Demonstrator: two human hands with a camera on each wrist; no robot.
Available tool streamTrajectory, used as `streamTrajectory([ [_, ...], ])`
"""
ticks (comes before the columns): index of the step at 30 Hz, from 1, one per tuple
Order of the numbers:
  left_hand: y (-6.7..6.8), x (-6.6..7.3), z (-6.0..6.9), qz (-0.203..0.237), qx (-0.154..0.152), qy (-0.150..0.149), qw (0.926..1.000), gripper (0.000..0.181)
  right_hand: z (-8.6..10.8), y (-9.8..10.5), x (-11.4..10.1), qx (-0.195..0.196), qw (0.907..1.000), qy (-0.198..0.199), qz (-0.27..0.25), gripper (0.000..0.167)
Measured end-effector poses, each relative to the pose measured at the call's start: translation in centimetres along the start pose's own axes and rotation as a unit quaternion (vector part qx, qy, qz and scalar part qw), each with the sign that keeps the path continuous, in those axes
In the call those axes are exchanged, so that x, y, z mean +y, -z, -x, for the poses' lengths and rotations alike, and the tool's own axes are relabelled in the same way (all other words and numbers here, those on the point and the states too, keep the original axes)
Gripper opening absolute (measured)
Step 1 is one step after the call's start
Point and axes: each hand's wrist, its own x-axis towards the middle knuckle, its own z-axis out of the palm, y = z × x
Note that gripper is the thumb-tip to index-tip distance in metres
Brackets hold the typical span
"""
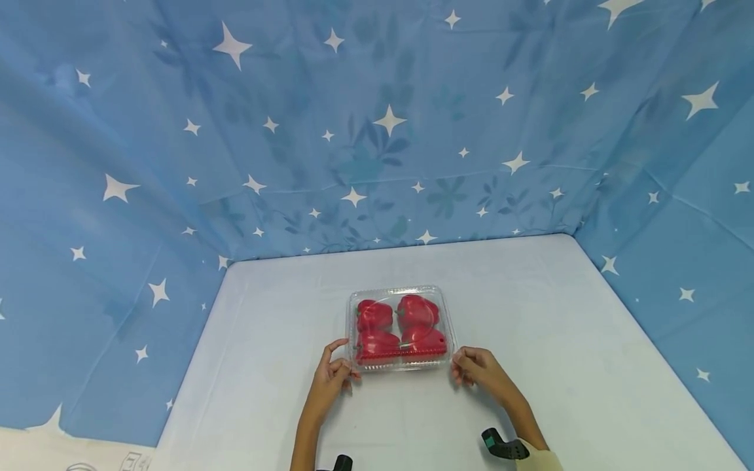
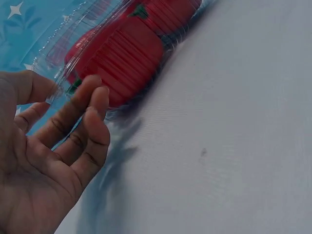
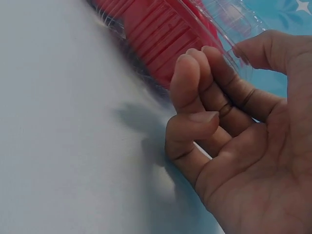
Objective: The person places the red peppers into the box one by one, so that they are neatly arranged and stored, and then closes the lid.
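Observation:
A clear plastic clamshell box (image 1: 402, 367) stands on the white table, its lid down over several red bell peppers (image 1: 375, 316) with green stems. At the box's near left corner is my left hand (image 1: 328, 381); the left wrist view shows its thumb and a finger pinching the rim, other fingers bent in front of the ribbed side. My right hand (image 1: 478, 368) is at the near right corner. Its thumb and forefinger pinch the rim there in the right wrist view, with the remaining fingers curled below. The box hides part of both forefingers.
The white-covered table (image 1: 283, 301) extends around the box on all sides. Blue star-patterned curtains (image 1: 377, 163) hang behind it and along both sides. Dark wrist straps (image 1: 505, 446) sit at the bottom of the head view.

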Motion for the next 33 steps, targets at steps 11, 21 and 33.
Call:
streamTrajectory([
  [11, -0.3, -0.6, -0.2, -0.027, 0.005, -0.002, 0.9996, 0.042, -0.2, 0.0, 0.9, -0.016, 0.9985, 0.02, -0.048, 0.033],
  [21, -0.4, -0.3, -0.4, -0.017, -0.008, 0.001, 0.9998, 0.044, 0.1, -0.4, 1.4, 0.001, 0.9984, 0.031, -0.047, 0.025],
  [33, -0.1, -0.3, -0.2, -0.027, 0.008, -0.014, 0.9995, 0.045, 0.3, 0.1, 0.4, 0.052, 0.9974, -0.048, 0.014, 0.037],
])
